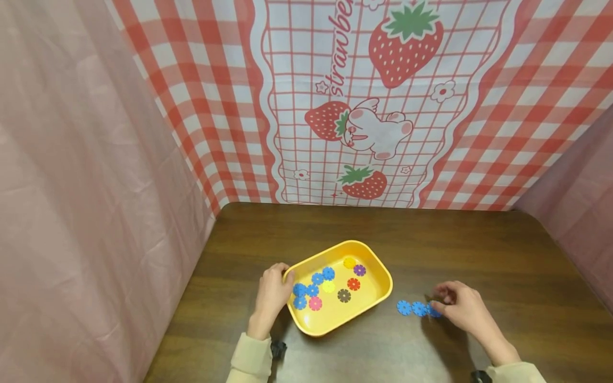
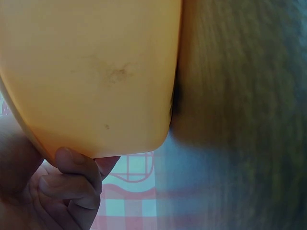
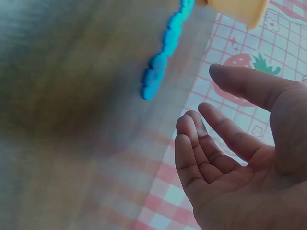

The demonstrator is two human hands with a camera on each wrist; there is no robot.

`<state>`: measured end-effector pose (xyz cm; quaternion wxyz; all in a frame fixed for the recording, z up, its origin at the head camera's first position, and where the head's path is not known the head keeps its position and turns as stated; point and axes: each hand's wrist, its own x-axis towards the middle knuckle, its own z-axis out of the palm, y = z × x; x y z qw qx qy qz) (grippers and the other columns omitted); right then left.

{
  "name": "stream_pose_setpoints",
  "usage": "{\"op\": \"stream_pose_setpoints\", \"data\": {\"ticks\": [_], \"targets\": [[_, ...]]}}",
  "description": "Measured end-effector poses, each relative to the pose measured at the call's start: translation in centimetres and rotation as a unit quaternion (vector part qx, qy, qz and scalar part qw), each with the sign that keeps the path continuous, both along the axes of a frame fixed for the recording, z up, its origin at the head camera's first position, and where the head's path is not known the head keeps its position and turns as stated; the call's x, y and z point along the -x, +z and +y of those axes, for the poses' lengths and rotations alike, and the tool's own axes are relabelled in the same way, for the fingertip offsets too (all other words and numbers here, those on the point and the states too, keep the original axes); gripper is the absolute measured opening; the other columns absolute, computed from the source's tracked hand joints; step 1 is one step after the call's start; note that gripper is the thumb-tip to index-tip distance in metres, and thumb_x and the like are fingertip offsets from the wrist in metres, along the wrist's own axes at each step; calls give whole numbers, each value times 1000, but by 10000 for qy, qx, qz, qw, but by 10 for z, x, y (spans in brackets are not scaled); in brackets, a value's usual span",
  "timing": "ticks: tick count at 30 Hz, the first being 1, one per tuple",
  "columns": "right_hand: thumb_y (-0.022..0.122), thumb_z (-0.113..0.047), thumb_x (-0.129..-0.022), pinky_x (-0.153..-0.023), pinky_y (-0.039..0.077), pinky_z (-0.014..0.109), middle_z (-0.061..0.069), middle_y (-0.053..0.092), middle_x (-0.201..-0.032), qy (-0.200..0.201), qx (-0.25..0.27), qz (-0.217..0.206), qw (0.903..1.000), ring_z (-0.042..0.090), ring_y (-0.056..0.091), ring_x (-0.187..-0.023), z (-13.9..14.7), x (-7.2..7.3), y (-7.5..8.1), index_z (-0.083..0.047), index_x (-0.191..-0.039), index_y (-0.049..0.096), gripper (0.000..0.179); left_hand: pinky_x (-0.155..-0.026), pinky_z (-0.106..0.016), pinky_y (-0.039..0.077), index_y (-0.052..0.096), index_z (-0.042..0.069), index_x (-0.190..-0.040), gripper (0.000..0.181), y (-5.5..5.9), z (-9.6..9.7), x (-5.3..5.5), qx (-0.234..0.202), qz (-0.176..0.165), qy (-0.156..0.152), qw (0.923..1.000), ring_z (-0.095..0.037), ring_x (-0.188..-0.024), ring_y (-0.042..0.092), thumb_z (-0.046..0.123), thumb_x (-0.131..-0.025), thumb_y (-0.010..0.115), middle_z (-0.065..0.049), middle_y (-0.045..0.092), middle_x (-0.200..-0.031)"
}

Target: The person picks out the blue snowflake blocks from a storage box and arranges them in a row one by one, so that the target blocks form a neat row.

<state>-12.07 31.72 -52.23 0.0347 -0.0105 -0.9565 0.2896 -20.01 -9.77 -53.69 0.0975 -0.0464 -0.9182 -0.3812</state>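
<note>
A yellow plastic basin (image 1: 335,318) stands left of centre on the table, with notched plastic discs in it. My left hand (image 1: 275,287) grips its left end by the rim, thumb over the edge; in the left wrist view the curled fingers (image 2: 76,184) lie against the outside wall. To the right of the basin, three blue notched discs (image 1: 419,308) form a row on the table. My right hand (image 1: 462,306) hovers by the row's right end and partly covers it from the head camera. In the right wrist view its fingers (image 3: 187,155) are spread loosely, apart from the discs, holding nothing.
Inside the basin lie several blue discs (image 1: 312,290), plus a pink disc (image 1: 315,304), a dark brown disc (image 1: 344,296), a red disc (image 1: 353,284), a purple disc (image 1: 359,270) and two yellow ones. A strawberry-print cloth (image 1: 297,133) hangs behind the brown table (image 1: 460,239).
</note>
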Motion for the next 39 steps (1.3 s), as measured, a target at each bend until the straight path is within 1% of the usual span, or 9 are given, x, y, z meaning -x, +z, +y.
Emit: {"op": "stream_pose_setpoints", "data": {"ticks": [4,8,11,16,24,31,32,38,39], "targets": [[83,-17,-79,-63,42,32,1,57,-78,43,-38,127,9999,14,50,-72,-3,5,8,4,-105,69,37,-68,-40,54,71,2,-94,13,0,0,0,11,-11,14,10000,-25,-75,65,14,-92,69,-10,69,-89],[82,-19,-81,-63,43,32,2,58,-80,91,-20,239,9997,16,50,-73,-7,13,17,4,-107,69,37,-67,-40,54,70,2,-93,12,0,0,0,-25,-27,0,10000,-25,-75,65,14,-92,69,-10,69,-89],[81,-21,-83,-63,44,34,3,59,-82,158,57,246,9996,17,50,-73,-12,19,25,4,-109,68,39,-67,-40,54,70,2,-93,12,1,0,-1,-41,-17,8,10000,-25,-74,65,13,-92,69,-10,69,-89],[82,-22,-83,-64,44,33,5,59,-82,244,142,231,9993,19,50,-74,-21,28,35,4,-110,67,41,-68,-41,54,70,2,-92,11,0,0,-1,-8,28,17,10000,-25,-75,65,13,-91,69,-10,69,-89],[82,-20,-83,-64,44,31,5,59,-82,450,200,337,9982,19,50,-74,-33,42,49,2,-110,67,38,-68,-42,53,70,2,-91,10,0,0,0,-9,150,-2,9999,-27,-74,65,12,-90,70,-10,69,-88],[83,-24,-82,-65,47,31,9,63,-89,614,338,326,9970,20,53,-76,-45,54,56,3,-111,67,43,-68,-42,54,70,2,-92,10,0,0,0,-20,115,-9,9999,-27,-75,65,12,-91,70,-11,69,-89],[83,-25,-82,-66,48,31,8,63,-89,640,356,314,9968,20,53,-77,-46,56,56,3,-111,67,44,-68,-42,53,70,2,-91,11,-2,0,1,-16,140,14,9999,-27,-75,65,13,-91,69,-10,69,-89],[82,-22,-82,-66,47,31,8,62,-87,811,475,286,9952,21,53,-76,-59,65,57,3,-112,67,42,-67,-43,53,70,2,-90,9,-2,0,1,12,171,28,9998,-28,-74,65,11,-90,70,-10,69,-88],[82,-21,-82,-66,47,31,9,62,-87,835,500,278,9949,21,53,-76,-61,66,57,3,-112,66,42,-68,-43,53,70,1,-91,9,0,0,0,-5,122,19,9999,-28,-74,65,10,-90,70,-11,69,-88]]}}
